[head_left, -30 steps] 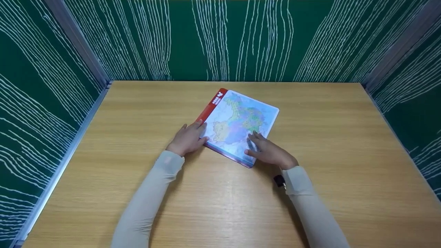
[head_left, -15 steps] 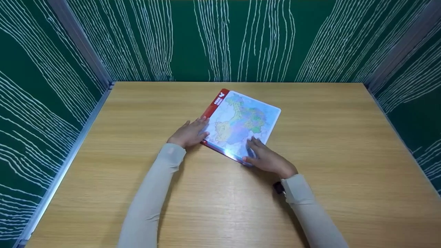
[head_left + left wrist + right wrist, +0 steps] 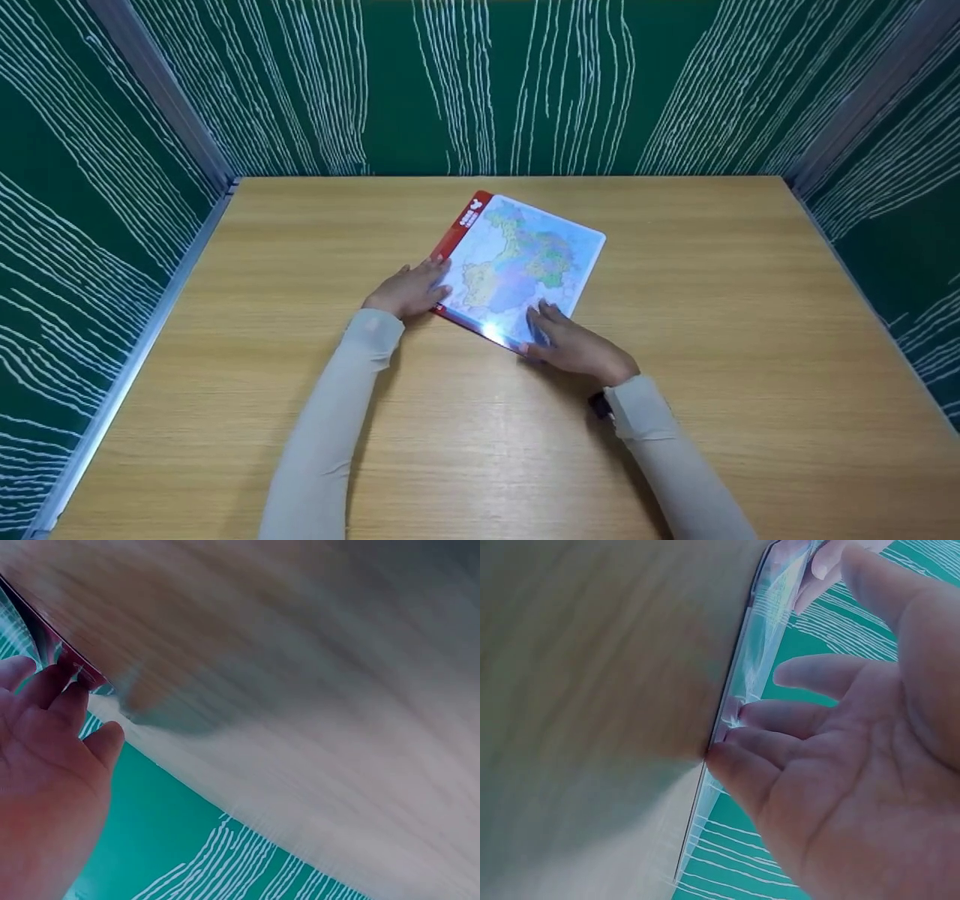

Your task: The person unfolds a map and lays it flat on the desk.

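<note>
A flat, glossy map board [image 3: 517,262] lies turned at an angle on the wooden table, with a colourful printed map and a red strip down its left side. My left hand [image 3: 409,290] rests on its left corner, fingers over the red strip and thumb on the near part. On the near right side, my right hand [image 3: 577,345] touches the board with extended fingers, covering the near corner. In the right wrist view, fingertips of the right hand [image 3: 840,757] meet the board's thin edge [image 3: 739,675]. The left wrist view shows the left hand [image 3: 52,765] at the red edge.
The light wooden table [image 3: 750,300] extends around the board on all sides. Green panels with white wavy lines [image 3: 502,90] stand behind it and to both sides. A small black device [image 3: 600,405] sits at the right wrist.
My right hand has slid slightly toward me and left, now covering the board's near corner. A bright glare has appeared along the near edge. The left hand stays at the left corner.
</note>
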`<state>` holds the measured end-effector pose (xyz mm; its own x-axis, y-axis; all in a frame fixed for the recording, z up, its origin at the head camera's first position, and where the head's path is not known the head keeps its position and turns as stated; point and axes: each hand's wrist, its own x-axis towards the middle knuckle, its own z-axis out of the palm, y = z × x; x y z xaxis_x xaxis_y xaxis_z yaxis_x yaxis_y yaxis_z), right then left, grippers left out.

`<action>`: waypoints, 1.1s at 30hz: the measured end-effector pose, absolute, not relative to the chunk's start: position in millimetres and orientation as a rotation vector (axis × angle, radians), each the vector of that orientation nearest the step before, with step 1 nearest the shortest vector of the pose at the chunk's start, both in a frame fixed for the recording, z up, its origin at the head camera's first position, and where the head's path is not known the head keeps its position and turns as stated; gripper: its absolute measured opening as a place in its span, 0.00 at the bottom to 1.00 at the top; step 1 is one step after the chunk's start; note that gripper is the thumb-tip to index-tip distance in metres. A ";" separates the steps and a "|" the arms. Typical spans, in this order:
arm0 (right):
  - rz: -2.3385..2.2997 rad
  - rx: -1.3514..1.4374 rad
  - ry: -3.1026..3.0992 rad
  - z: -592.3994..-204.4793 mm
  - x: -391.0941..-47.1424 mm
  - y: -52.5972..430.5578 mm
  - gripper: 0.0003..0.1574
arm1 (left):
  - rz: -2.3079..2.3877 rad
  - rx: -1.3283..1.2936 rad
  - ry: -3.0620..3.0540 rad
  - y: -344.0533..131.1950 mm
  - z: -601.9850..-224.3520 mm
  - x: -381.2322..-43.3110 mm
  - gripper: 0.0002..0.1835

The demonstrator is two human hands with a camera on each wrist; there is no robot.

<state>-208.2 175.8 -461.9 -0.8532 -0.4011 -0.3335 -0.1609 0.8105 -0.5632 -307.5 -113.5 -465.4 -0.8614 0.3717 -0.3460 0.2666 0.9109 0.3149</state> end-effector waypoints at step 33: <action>-0.597 -0.480 2.599 -460.4 -217.6 179.5 0.50 | 0.420 0.442 2.615 -118.4 -455.0 -297.0 0.34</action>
<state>-217.6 179.5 -460.4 -0.8481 -0.4165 -0.3275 -0.2317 0.8474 -0.4777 -297.0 -118.4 -455.0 -0.8459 0.3734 -0.3807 0.2354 0.9021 0.3616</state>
